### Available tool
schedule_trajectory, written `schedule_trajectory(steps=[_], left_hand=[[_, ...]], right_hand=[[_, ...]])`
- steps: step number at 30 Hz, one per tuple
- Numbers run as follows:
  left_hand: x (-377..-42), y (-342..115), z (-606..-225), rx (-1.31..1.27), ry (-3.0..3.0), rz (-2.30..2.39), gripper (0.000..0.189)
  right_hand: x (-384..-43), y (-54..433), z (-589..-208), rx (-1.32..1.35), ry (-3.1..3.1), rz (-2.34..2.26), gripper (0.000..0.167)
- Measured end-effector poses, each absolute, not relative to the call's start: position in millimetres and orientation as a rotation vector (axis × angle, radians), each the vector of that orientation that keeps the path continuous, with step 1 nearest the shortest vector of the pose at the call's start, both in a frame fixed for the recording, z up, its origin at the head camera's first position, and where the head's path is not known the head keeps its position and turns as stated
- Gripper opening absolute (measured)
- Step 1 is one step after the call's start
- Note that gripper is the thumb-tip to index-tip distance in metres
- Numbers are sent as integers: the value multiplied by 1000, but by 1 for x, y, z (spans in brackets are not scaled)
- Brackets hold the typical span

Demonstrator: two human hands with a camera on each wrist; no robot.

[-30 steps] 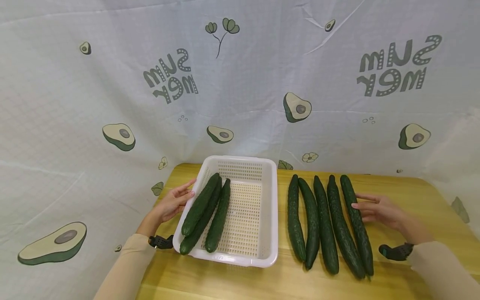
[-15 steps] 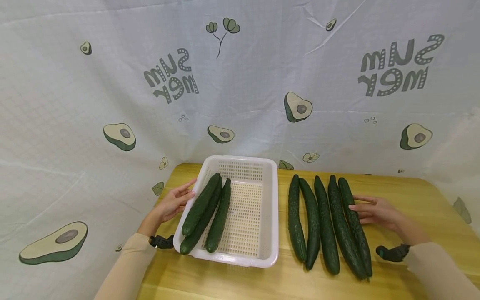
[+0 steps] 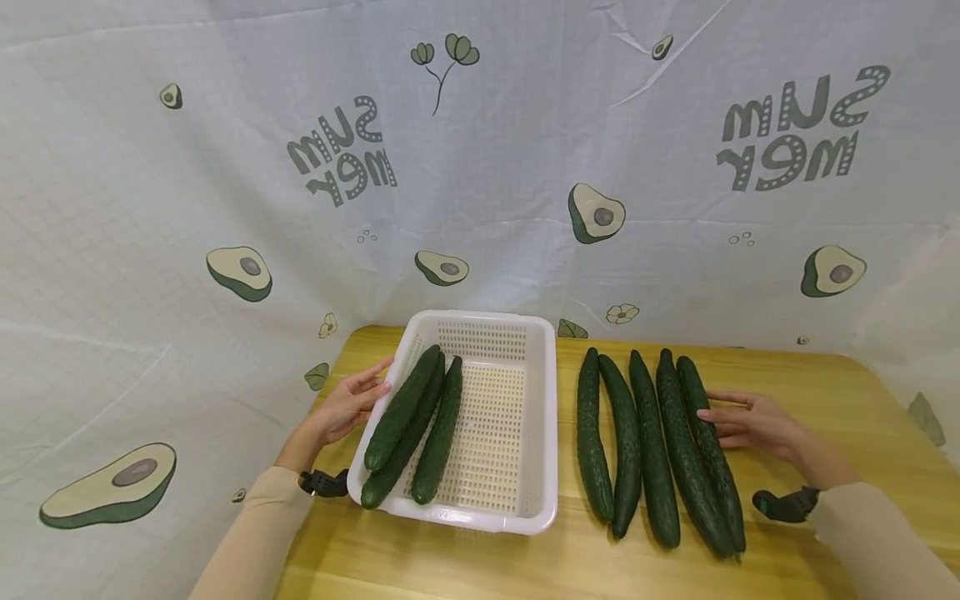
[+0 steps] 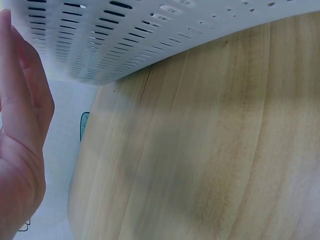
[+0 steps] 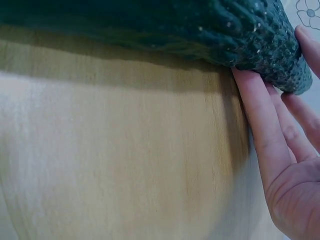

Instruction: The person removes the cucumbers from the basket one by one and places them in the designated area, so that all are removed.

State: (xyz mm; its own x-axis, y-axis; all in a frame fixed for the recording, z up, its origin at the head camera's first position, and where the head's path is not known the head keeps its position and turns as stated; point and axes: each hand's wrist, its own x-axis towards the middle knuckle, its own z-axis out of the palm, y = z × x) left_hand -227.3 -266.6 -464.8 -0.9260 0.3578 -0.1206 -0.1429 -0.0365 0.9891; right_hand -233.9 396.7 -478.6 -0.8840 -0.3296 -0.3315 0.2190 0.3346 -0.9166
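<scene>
Step at cucumber row: the outer cucumber (image 3: pixel 717 458) is touched by the right hand (image 3: pixel 756 425); this is judged to be the taking or squaring of that piece, with the basket (image 3: pixel 550 417) steadied by the left hand (image 3: pixel 351 406).
Next move at outer cucumber: a firmer hold is judged to be called for, thumb on one side and fingers brought round the other, without the neighbouring cucumber being dragged along.
Right hand state: thumb and fingers are spread and nearly straight, tips set against the far part of the outer cucumber; no wrap round it is seen.
Left hand state: fingers are extended along the basket's outer left wall; nothing is seen to be grasped.
Outer cucumber position: at the right end of the row on the counter (image 3: pixel 817 375), alongside and touching its neighbour. Whether its far tip is raised cannot be told.
Cucumbers on counter: five, laid lengthwise side by side, right of the basket.
Cucumbers in basket: three, along the left side; one is laid partly over another, the third (image 3: pixel 441 433) just beside.
Cucumbers, total: eight visible.
Baskets: one, white, perforated.
Hands: two.
</scene>
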Motion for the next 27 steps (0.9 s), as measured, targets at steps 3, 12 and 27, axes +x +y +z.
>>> schedule_trajectory(steps=[3, 12, 27], left_hand=[[-228, -267, -465, 229, 1902, 2027, 60], [-228, -266, -465, 214, 1911, 2031, 61], [-228, -267, -464, 218, 1892, 2033, 59]], right_hand=[[-234, 398, -479, -101, 2117, -1605, 52], [-234, 401, -480, -80, 2064, -1656, 36], [-235, 399, -478, -50, 2046, -1676, 31]])
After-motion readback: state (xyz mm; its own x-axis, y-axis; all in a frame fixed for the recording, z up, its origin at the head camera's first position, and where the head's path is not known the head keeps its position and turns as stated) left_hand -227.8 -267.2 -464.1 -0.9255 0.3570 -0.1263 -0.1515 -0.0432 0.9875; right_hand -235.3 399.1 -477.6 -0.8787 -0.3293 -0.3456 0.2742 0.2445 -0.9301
